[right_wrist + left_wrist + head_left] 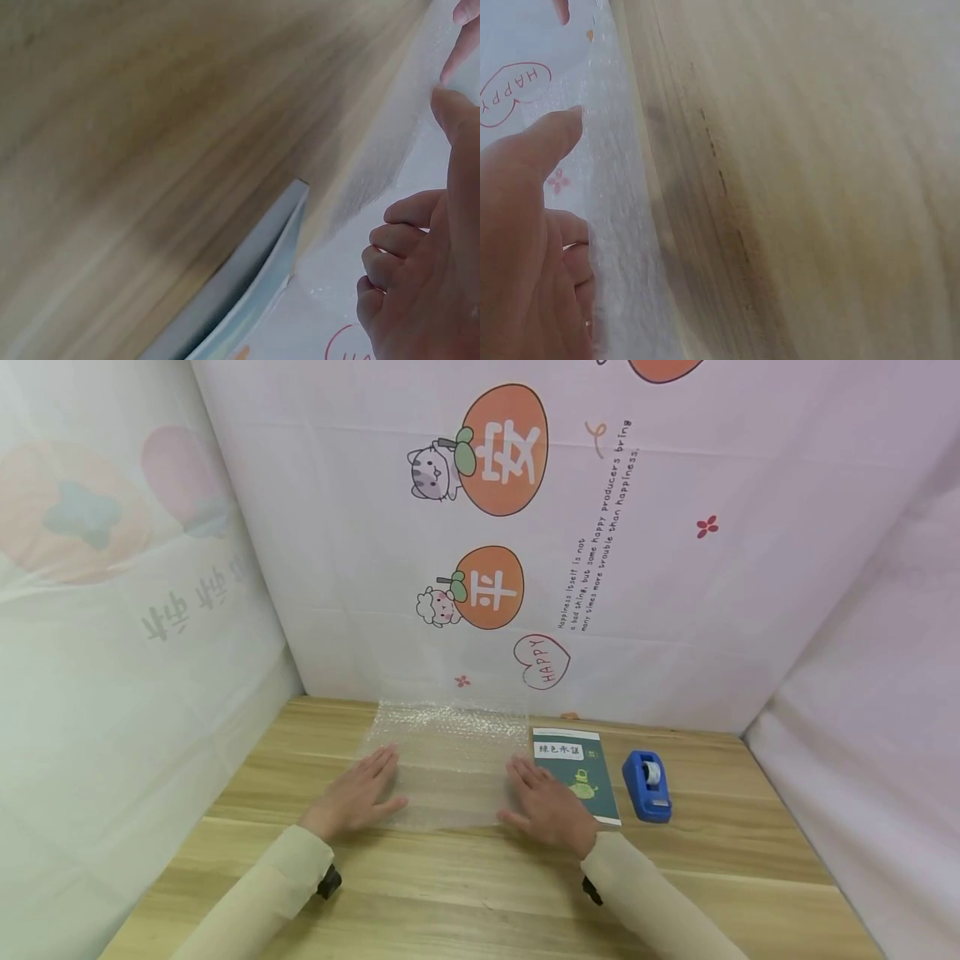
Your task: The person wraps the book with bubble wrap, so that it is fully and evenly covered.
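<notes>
A clear sheet of bubble wrap (453,785) lies spread on the wooden table. My left hand (358,795) rests on its left edge, fingers extended and thumb apart. On the opposite edge rests my right hand (549,803), its fingers also extended, close beside a green notebook (592,768). In the left wrist view, the bubble wrap (622,195) runs along the fingers of my left hand (525,225). The right wrist view has my right hand (427,255) by the film, with the notebook's edge (247,285) nearby. Neither hand grips anything.
A blue tape dispenser (648,787) with a roll of tape stands to the right of the notebook. White printed cloth (375,552) hangs behind the table (450,893), with more cloth at both sides. Dark straps show at both cuffs.
</notes>
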Demonstrator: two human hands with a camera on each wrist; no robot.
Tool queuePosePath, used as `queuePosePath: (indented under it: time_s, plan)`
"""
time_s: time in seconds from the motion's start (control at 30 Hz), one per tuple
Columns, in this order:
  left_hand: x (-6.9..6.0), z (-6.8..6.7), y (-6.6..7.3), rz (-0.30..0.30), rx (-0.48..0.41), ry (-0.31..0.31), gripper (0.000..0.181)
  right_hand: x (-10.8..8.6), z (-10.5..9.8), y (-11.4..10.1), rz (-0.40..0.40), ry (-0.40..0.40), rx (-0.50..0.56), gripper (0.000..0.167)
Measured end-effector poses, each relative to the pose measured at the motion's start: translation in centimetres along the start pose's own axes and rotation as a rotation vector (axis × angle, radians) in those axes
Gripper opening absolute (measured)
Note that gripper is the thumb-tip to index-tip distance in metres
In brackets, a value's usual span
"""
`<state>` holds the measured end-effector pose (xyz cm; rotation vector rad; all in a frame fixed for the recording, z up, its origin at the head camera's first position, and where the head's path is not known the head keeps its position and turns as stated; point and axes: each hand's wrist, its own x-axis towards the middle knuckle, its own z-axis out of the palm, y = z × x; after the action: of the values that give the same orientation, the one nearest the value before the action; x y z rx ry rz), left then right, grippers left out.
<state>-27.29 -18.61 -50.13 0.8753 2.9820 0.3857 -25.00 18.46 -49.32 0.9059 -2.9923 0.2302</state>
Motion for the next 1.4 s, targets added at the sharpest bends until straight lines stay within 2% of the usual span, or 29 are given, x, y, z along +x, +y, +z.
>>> queuePosePath:
  time_s: [0.27, 0.53, 0.73, 1.13, 1.4]
  plan:
    - [-0.4, 0.1, -0.6, 0.002, -0.029, -0.046, 0.085, 0.1, 1.0, -0.1, 0.017, -0.040, 0.011, 0.084]
    - [-0.8, 0.4, -0.9, -0.049, -0.100, -0.129, 0.088, 0.1, 1.7, -0.2, 0.020, -0.071, -0.005, 0.086]
    - [-0.7, 0.8, -1.1, -0.074, -0.096, -0.164, 0.090, 0.2, 1.7, -0.3, 0.043, -0.115, 0.004, 0.085]
    - [-0.7, 1.2, -0.8, -0.103, -0.127, -0.167, 0.089, 0.8, 1.5, -0.1, 0.024, -0.122, 0.016, 0.084]
    - [-0.6, 1.5, 0.2, -0.109, -0.157, -0.156, 0.087, 1.1, 1.5, -0.9, 0.053, -0.117, 0.019, 0.084]
